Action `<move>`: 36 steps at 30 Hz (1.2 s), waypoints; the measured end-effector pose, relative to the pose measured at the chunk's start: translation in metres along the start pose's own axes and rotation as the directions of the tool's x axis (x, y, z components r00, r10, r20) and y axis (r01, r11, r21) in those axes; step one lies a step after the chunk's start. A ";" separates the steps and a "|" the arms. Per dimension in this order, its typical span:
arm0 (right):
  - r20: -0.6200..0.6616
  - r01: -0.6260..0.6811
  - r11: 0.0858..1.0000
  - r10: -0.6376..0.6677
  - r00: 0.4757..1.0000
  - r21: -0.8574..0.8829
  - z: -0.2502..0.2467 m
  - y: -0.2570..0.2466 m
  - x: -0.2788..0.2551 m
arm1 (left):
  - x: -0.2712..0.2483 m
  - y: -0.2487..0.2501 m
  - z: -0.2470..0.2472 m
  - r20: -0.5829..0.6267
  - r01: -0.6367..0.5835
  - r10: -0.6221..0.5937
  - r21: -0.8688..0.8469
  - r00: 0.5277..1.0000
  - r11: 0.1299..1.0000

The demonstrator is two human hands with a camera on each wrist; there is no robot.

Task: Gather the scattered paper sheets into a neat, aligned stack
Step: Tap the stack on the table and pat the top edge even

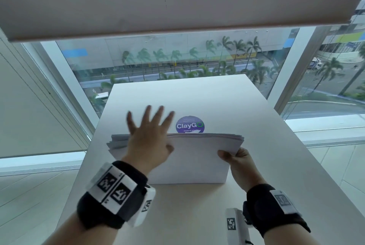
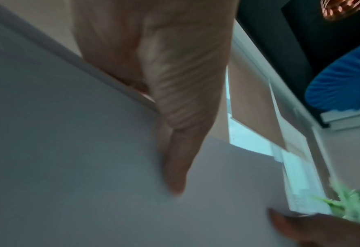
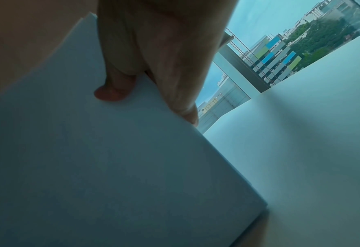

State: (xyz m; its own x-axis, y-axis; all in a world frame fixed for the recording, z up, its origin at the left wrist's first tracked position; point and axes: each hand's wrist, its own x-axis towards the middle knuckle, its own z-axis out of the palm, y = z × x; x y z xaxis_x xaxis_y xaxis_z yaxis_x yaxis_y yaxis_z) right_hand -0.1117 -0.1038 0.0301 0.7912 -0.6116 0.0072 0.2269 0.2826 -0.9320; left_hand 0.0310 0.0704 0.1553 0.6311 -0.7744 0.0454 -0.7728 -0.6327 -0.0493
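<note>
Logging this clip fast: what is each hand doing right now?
Left hand: open, fingers spread, against the upright paper stack.
Right hand: pinching the stack's right edge, thumb on the near face.

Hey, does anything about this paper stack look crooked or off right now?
Yes. The paper stack is uneven at its left end: several sheets jut out, fanned, past the left hand. The right hand grips the tidier right side.

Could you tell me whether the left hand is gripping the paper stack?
No, the left hand is spread open with straight fingers over the white paper stack.
</note>
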 end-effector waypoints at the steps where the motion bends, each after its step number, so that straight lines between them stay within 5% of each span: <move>1: -0.002 0.008 1.000 -0.008 1.000 0.007 0.001 0.000 0.000 | -0.001 -0.010 -0.002 0.025 0.036 -0.036 0.015 0.999 0.999; 5: 0.013 0.020 1.000 -0.021 1.000 0.022 0.001 0.000 0.003 | -0.013 -0.021 -0.009 -0.144 -0.047 0.045 -0.013 0.989 0.999; 9: 0.040 0.012 0.999 -0.013 0.999 0.041 0.000 0.000 0.004 | -0.024 -0.024 -0.005 0.064 -0.051 0.051 0.004 0.997 0.999; 12: 0.045 0.002 1.000 -0.003 0.999 0.025 -0.002 0.000 0.005 | -0.025 -0.035 -0.007 0.005 -0.029 0.029 -0.035 1.000 0.999; 15: 0.049 -0.003 0.999 0.002 0.999 0.034 -0.005 0.002 0.006 | -0.030 -0.046 -0.006 0.137 0.001 0.010 -0.083 0.991 0.997; 19: 0.050 -0.018 0.999 0.017 0.999 0.030 -0.007 0.000 0.005 | -0.034 -0.070 -0.003 -0.070 0.097 -0.120 -0.271 0.990 0.958; 21: 0.058 -0.014 0.999 0.011 0.998 0.040 -0.007 0.000 0.004 | -0.037 -0.088 0.005 -0.097 0.151 -0.221 -0.470 0.970 0.870; 24: 0.060 -0.010 0.998 0.006 0.998 0.062 -0.006 -0.001 0.003 | -0.043 -0.101 0.027 0.086 0.235 -0.289 -0.812 0.953 0.535; 26: 0.062 -0.008 0.997 0.004 0.998 0.072 -0.006 -0.001 0.003 | -0.042 -0.099 0.046 0.189 0.268 -0.273 -0.918 0.943 0.293; 28: 0.047 -0.013 0.997 0.009 0.999 0.072 -0.005 0.000 0.003 | -0.039 -0.095 0.063 0.229 0.276 -0.265 -0.949 0.936 0.154; 36: 0.029 0.083 0.996 -0.084 0.996 0.038 0.003 -0.019 0.008 | -0.027 -0.088 0.070 0.073 0.087 -0.377 -0.996 0.923 0.020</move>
State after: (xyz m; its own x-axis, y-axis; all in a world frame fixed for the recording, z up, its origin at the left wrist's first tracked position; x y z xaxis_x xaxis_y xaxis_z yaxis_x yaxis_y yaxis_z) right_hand -0.1083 -0.1119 0.0488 0.7855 -0.6114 0.0960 0.3130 0.2587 -0.9139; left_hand 0.0866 0.1471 0.0886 0.8790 -0.4766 -0.0118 -0.0278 -0.0759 0.9967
